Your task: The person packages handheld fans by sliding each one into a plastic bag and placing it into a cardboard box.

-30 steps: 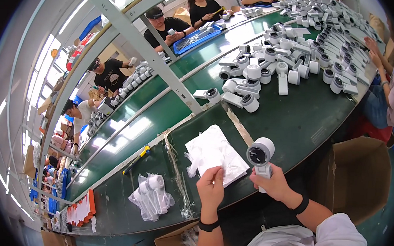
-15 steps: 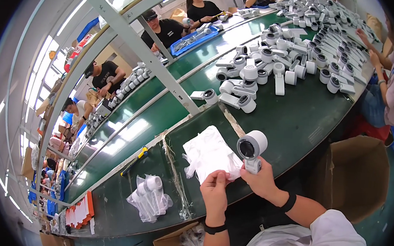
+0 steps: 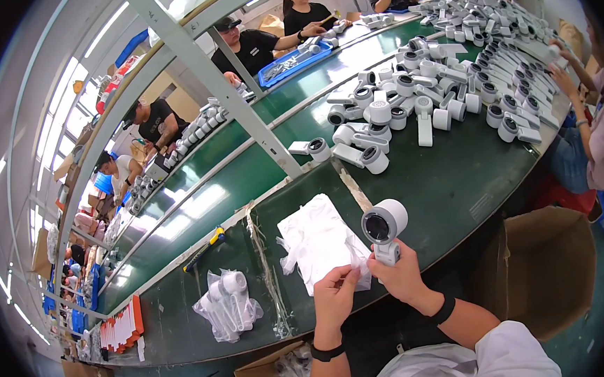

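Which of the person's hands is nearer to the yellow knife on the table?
Left. The left hand is right of the knife, at the white bags; the right hand, holding a fan, is farther right.

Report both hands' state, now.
Left hand: closed, pinching the edge of a thin white plastic bag.
Right hand: closed, gripping a white, round-headed handheld device.

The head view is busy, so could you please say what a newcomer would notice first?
A heap of white handheld devices at the far right of the green table probably stands out first. Then, at lower centre, the right hand holds a round-headed device and the left hand pinches the edge of some white bags.
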`<state>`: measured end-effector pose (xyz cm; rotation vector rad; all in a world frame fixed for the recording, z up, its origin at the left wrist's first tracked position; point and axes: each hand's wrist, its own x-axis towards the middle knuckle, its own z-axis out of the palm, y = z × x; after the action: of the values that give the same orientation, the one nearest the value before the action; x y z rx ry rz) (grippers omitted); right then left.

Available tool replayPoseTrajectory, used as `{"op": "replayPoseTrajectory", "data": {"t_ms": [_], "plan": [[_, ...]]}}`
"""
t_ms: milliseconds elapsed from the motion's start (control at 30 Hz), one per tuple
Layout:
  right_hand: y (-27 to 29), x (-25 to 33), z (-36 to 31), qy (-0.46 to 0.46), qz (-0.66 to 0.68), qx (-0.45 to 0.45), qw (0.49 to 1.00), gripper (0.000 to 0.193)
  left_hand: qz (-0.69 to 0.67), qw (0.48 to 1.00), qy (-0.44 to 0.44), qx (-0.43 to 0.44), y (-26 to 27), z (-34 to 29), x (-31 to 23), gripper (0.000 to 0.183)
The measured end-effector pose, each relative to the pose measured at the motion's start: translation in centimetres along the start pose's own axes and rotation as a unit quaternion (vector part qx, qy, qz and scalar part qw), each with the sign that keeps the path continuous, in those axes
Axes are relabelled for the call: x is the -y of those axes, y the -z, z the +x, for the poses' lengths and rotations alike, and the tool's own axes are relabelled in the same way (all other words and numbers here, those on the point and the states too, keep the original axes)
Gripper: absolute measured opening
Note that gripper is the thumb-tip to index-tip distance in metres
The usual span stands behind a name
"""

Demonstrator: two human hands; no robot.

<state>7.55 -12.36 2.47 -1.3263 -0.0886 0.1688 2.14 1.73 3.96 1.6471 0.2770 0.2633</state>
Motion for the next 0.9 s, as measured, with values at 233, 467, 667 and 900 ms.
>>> {"op": "replayPoseTrajectory", "data": {"t_ms": [233, 467, 667, 900], "plan": [[-0.1, -0.4, 0.4, 0.034, -0.026, -0.022, 0.999, 0.023, -0.116, 0.992, 0.026, -0.050, 0.3, 0.3, 0.9, 0.018], [0.7, -1.2, 0.9, 0.041, -0.027, -0.061, 0.997, 0.021, -0.397, 0.915, 0.035, -0.068, 1.0, 0.6, 0.1, 0.012], [1.7, -0.4, 0.1, 0.035, -0.010, -0.015, 0.999, 0.022, -0.268, 0.958, 0.025, -0.095, -0.3, 0.5, 0.0, 0.010], [8.3, 6.4, -1.6, -0.103, -0.103, 0.314, 0.938, 0.054, -0.120, 0.990, -0.014, -0.076, -1.4, 0.8, -1.6, 0.013]]}}
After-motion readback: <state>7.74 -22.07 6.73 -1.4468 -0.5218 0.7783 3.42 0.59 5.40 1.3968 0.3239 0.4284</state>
